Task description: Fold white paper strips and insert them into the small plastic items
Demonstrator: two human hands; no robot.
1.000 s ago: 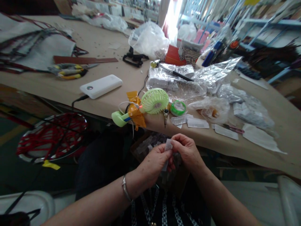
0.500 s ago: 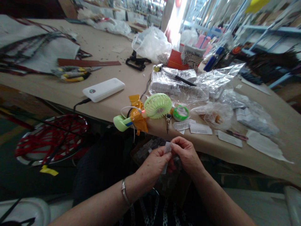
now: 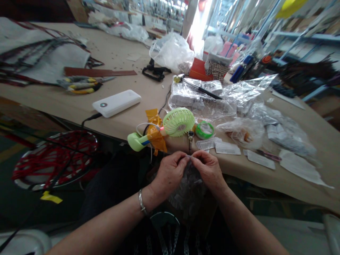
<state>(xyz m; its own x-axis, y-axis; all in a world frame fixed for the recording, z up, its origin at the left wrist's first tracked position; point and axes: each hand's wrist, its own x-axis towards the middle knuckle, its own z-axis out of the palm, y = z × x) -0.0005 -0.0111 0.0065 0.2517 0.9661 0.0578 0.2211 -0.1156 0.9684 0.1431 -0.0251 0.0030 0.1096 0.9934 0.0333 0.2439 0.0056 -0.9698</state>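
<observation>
My left hand (image 3: 171, 173) and my right hand (image 3: 208, 168) meet just in front of the table edge, thumbs and forefingers pinched together. Between the fingertips a small printed label (image 3: 188, 157) is gripped, mostly hidden by the fingers. Right above them a soldering iron (image 3: 190, 138) sticks out over the edge, its tip pointing at the label; whether they touch I cannot tell. Left of it, a green hand fan (image 3: 178, 122) is fixed to the edge with orange tape (image 3: 156, 138). To the right lie stacks of printed white labels (image 3: 227, 147) and a green tape roll (image 3: 204, 130).
A white power bank (image 3: 117, 103) with a cable lies on the left of the table, pliers (image 3: 85, 85) behind it. A hammer (image 3: 199, 88) rests on plastic-wrapped bundles. Below my hands is a bag of scraps (image 3: 187, 193); a red-corded round stool (image 3: 55, 159) stands left.
Both hands have moved up slightly, towards the soldering iron's tip, and closed together. The label strip, plainly visible before, is now almost covered by the fingers.
</observation>
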